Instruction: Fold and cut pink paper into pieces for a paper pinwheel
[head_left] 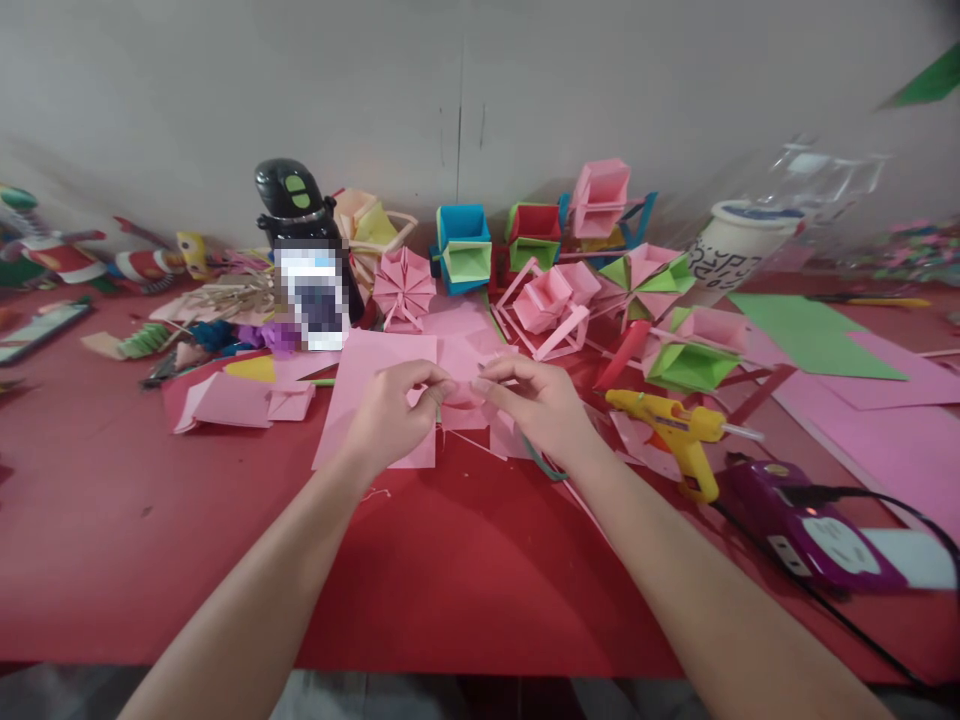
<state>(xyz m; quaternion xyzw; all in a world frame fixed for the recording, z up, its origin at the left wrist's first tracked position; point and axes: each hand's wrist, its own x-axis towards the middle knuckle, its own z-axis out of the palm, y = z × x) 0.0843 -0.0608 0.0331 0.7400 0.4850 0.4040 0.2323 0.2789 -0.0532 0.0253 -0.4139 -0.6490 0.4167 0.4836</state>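
1. Centre: left hand (401, 405) and right hand (536, 400), over paper sheets (381, 380) on the table (480, 570);
2. 9 o'clock: folded scraps (229, 402);
3. 10 o'clock: phone (312, 300), bottle (289, 190) behind;
4. 12 to 1: paper shapes (463, 235);
5. 2: cup (739, 250);
6. 3: glue gun (675, 425);
7. 4: power unit (787, 520)

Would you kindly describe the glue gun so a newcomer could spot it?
On the red table, look to the right of the right hand. The glue gun is beside a purple device; its yellow pistol shape sets it apart.
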